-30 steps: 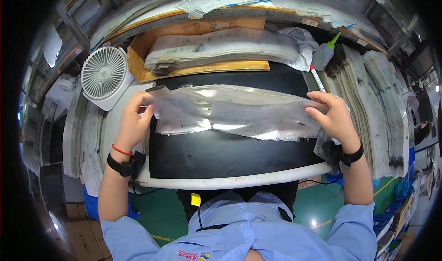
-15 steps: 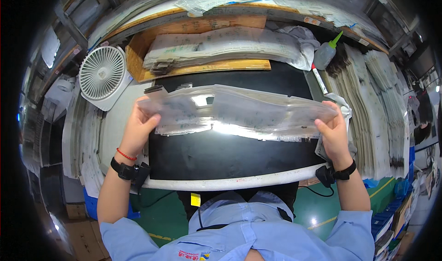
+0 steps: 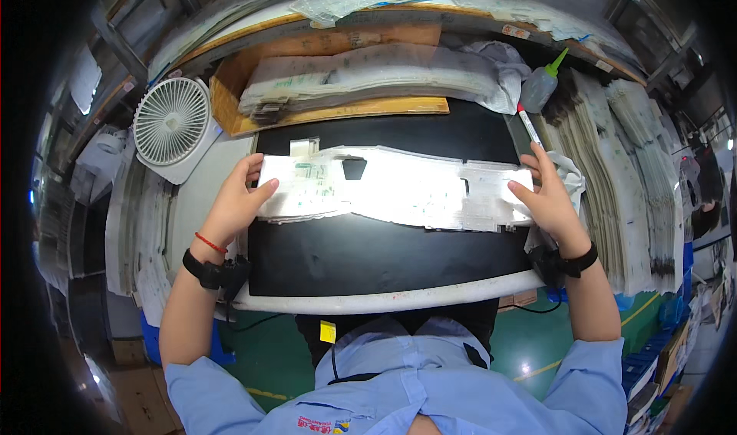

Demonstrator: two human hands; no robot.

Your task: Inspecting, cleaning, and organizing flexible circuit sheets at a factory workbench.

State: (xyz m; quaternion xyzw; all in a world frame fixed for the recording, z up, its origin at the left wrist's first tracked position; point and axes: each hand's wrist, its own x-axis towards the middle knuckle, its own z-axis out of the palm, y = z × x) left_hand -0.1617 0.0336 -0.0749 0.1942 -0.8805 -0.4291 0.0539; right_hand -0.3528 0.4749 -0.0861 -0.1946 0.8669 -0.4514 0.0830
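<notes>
A long stack of thin, shiny film sheets point(image 3: 407, 186) lies level over the black work mat, glaring white under the light. A dark notch shows in it left of the middle, and a small tab sticks up at its far left edge. My left hand point(image 3: 244, 193) grips the left end, thumb on top and fingers at the far corner. At the right end my right hand point(image 3: 549, 197) holds on likewise, its thumb on the upper face and its fingers by the far edge. Whether the stack touches the mat I cannot tell.
The black mat point(image 3: 368, 270) has a white padded front edge. Behind it, a wooden tray point(image 3: 330, 116) holds more stacked sheets point(image 3: 368, 78). A white fan point(image 3: 173, 120) stands left. A squeeze bottle point(image 3: 540, 90), a marker point(image 3: 530, 126) and tall sheet piles point(image 3: 599, 182) are on the right.
The stack has tipped from a slanted, greyish view to lying flatter and bright white. Its left end has straightened, and both hands have shifted slightly along with it.
</notes>
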